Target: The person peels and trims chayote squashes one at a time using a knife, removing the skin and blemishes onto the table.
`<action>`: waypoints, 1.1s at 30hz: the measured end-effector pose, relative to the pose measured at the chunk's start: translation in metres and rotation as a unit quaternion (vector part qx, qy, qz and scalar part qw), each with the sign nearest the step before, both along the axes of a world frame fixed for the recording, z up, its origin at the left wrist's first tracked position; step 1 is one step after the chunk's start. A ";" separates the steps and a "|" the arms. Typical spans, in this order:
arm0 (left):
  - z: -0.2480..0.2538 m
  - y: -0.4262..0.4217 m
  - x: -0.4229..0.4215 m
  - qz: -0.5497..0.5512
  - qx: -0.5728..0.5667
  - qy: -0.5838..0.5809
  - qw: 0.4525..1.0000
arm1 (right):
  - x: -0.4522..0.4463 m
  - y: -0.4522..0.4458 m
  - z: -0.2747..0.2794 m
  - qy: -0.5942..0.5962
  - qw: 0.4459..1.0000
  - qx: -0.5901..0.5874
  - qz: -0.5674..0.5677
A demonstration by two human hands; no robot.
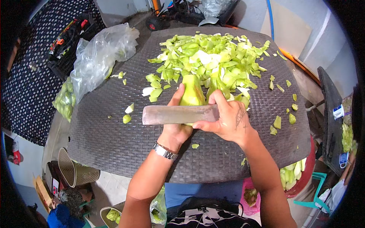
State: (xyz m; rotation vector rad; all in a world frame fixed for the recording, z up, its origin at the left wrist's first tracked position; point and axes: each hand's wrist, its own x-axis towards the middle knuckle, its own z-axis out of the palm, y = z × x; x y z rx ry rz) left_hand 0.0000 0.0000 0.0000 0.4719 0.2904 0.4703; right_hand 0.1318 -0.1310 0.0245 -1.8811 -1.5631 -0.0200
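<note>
A partly peeled green vegetable [192, 91] is held over the dark woven table [114, 140]. My left hand [175, 129] wraps round it from the left and below, its thumb along the side. My right hand [230, 119] grips the right end of a wide, flat blade [171, 115], which lies across the near part of the vegetable and hides some of it. The right fingers are closed round that end, so its handle is hidden. Just beyond the hands spreads a big pile of green peelings [216, 57].
A clear plastic bag [102, 53] of green vegetables overhangs the table's left edge. Scattered scraps [277, 122] lie at the right. A red tub [310, 167] with peeled pieces stands below the right edge, a beige basket [81, 174] below the left.
</note>
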 end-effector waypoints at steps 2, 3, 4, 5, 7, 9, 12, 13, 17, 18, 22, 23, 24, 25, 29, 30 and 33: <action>0.005 -0.006 0.000 0.003 0.000 0.002 1.000 | 0.001 -0.002 0.002 -0.004 1.000 -0.006 0.000; 0.004 -0.006 0.004 -0.001 -0.005 -0.012 1.000 | 0.003 -0.001 0.002 -0.016 1.000 -0.001 0.003; 0.008 -0.006 0.001 -0.006 -0.006 -0.014 1.000 | -0.003 0.000 0.002 -0.017 1.000 0.008 0.006; 0.011 -0.007 -0.001 -0.011 -0.007 -0.017 1.000 | -0.006 0.001 0.001 -0.019 1.000 0.017 0.009; 0.013 -0.009 -0.002 -0.002 -0.004 -0.007 1.000 | -0.007 0.002 -0.001 -0.022 0.999 0.031 0.007; 0.010 -0.010 -0.001 0.005 0.002 0.011 1.000 | -0.004 0.002 -0.005 -0.026 0.999 0.038 0.001; -0.001 -0.002 -0.006 -0.010 0.011 0.012 1.000 | 0.016 0.002 -0.008 -0.006 0.999 0.031 -0.019; -0.004 0.002 -0.011 -0.033 0.004 -0.022 0.999 | 0.027 0.002 -0.005 0.011 0.999 0.021 -0.030; 0.004 -0.003 -0.004 0.020 0.040 0.033 0.998 | 0.018 -0.003 0.006 0.049 0.998 -0.030 -0.021; 0.013 -0.006 -0.002 0.017 0.050 0.021 0.998 | 0.014 -0.003 0.002 -0.031 0.999 0.039 0.016; 0.000 -0.003 -0.007 0.008 0.044 0.045 0.998 | 0.031 -0.004 -0.004 0.011 1.000 0.000 -0.011; 0.002 -0.005 -0.011 0.001 0.054 0.046 0.997 | 0.044 -0.004 -0.010 0.001 0.999 0.031 -0.035; 0.006 -0.005 -0.011 -0.009 0.068 0.044 0.997 | 0.055 -0.004 -0.009 -0.005 0.998 0.024 -0.056; 0.011 -0.007 -0.012 -0.020 0.080 0.043 0.996 | 0.061 -0.007 -0.008 -0.009 0.997 0.015 -0.077; 0.016 -0.008 -0.008 -0.046 0.033 0.039 0.998 | 0.069 -0.009 -0.013 -0.019 0.993 -0.012 -0.113; 0.018 -0.006 -0.009 -0.051 0.022 0.030 0.998 | 0.073 -0.011 -0.010 -0.015 0.992 -0.011 -0.124; 0.023 -0.002 -0.011 -0.060 0.001 0.013 0.998 | 0.081 -0.013 -0.004 0.005 0.983 -0.047 -0.177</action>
